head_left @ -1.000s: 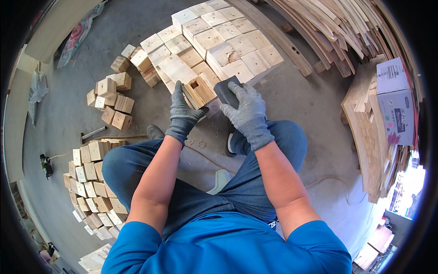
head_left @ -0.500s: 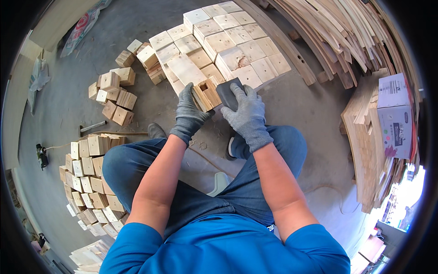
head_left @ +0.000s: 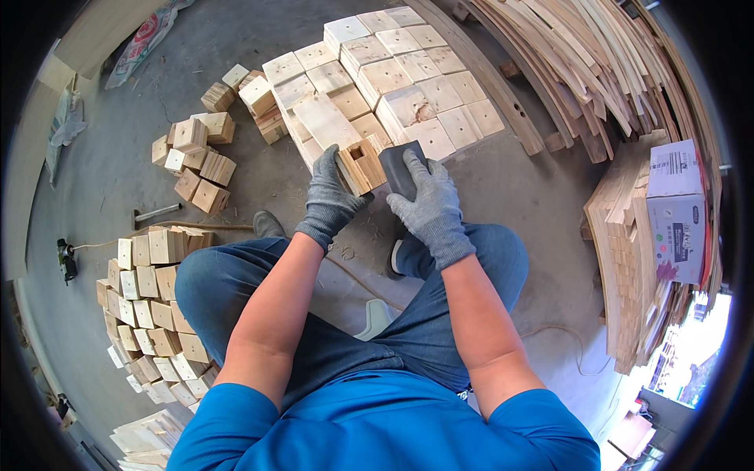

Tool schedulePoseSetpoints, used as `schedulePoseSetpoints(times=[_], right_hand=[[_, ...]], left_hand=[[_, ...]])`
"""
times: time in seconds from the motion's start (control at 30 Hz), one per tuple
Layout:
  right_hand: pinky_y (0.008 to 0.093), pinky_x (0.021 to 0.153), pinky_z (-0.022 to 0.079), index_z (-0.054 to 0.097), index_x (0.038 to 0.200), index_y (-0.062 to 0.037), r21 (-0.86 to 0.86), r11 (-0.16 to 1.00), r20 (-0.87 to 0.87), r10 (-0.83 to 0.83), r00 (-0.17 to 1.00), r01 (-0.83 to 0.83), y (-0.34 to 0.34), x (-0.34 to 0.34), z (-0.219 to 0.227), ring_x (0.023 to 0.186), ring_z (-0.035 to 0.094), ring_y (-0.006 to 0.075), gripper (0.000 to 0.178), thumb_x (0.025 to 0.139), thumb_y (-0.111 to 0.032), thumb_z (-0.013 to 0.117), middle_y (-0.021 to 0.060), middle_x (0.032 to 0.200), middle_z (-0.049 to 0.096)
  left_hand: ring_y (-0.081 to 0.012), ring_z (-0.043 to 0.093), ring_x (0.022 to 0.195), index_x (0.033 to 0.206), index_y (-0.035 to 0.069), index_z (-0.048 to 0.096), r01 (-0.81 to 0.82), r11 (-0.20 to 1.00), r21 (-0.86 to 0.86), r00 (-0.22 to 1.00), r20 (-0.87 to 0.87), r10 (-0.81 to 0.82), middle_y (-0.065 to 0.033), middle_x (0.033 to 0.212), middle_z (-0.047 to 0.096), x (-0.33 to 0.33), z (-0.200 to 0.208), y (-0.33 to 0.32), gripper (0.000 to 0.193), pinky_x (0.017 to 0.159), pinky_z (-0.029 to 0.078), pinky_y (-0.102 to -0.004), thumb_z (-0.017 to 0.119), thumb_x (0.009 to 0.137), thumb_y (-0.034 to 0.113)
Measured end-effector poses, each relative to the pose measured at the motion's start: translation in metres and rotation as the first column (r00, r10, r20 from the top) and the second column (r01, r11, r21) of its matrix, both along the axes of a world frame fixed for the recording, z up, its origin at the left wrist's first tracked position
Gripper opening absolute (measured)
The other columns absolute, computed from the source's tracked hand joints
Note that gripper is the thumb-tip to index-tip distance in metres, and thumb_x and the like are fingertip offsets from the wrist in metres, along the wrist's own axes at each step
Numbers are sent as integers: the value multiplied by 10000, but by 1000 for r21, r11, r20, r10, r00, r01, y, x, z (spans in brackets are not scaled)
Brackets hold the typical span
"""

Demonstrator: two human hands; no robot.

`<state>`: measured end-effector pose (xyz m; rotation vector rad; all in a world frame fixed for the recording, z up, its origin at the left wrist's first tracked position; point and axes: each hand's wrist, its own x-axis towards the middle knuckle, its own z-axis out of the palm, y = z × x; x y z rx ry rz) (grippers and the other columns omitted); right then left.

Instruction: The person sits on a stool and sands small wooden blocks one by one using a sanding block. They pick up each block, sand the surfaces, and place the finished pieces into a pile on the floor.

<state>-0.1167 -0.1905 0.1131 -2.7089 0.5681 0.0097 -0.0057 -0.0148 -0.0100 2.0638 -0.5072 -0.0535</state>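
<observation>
In my gloved left hand (head_left: pixel 334 196) is a wooden block (head_left: pixel 364 166) with a square hole in its end, gripped from the left side. My gloved right hand (head_left: pixel 433 206) is closed round a dark grey, flat-faced block (head_left: pixel 400 171) that looks like a sanding block. Its left edge sits right against or very near the wooden block's right side; I cannot tell whether they touch. Just beyond both hands, a stack of pale wooden blocks (head_left: pixel 415 66) stands in rows, many with a small hole in the face. A longer pale wooden piece (head_left: pixel 323 119) lies on the stack's near left part.
Loose wooden blocks (head_left: pixel 212 169) lie on the floor at left, near a hammer (head_left: pixel 157 213). More blocks (head_left: pixel 161 294) are piled beside my left knee. A green-black power tool (head_left: pixel 67 261) lies far left. Long boards (head_left: pixel 550 63) and a carton (head_left: pixel 677 212) stand at right.
The view has shifted slightly. Both hands keep their hold, and the dark block has moved a little to the right and nearer to me in the picture.
</observation>
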Motion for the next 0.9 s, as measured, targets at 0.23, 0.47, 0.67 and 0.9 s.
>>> schedulePoseSetpoints(times=[0.23, 0.47, 0.67, 0.9], right_hand=[[539, 1160, 468, 567, 1589, -175, -67, 997, 82, 45, 996, -40, 4, -11, -7, 1367, 551, 485, 838, 834, -373, 870, 300, 1556, 501], [545, 1158, 457, 570, 1588, -180, -85, 995, 57, 48, 997, -43, 5, 5, -5, 1401, 523, 486, 814, 851, -378, 855, 308, 1566, 486], [547, 1146, 470, 580, 1578, -174, -85, 996, 63, 43, 997, -38, 6, 21, -7, 1376, 547, 484, 808, 846, -372, 860, 299, 1549, 508], [546, 1145, 475, 578, 1578, -164, -39, 999, 73, 35, 997, -32, 6, 1, -1, 1355, 554, 486, 818, 841, -371, 866, 294, 1526, 523]], left_hand=[[-370, 546, 1349, 1585, 43, 385, -8, 999, -38, 999, -32, 6, -200, 1459, 508, -1, -2, 0, 1259, 1196, 469, -433, 1043, 543, 298], [-399, 553, 1357, 1577, 28, 376, 5, 1000, 14, 999, 38, -5, -230, 1478, 485, -1, -6, 0, 1217, 1190, 487, -440, 1018, 601, 368], [-380, 564, 1332, 1570, 51, 395, -16, 999, -40, 999, 49, 18, -216, 1441, 511, -2, -6, 0, 1198, 1166, 497, -446, 1027, 590, 325], [-404, 543, 1358, 1574, 31, 386, 6, 1000, -2, 999, 37, -6, -229, 1466, 492, 2, -7, 2, 1193, 1193, 480, -444, 999, 598, 338]])
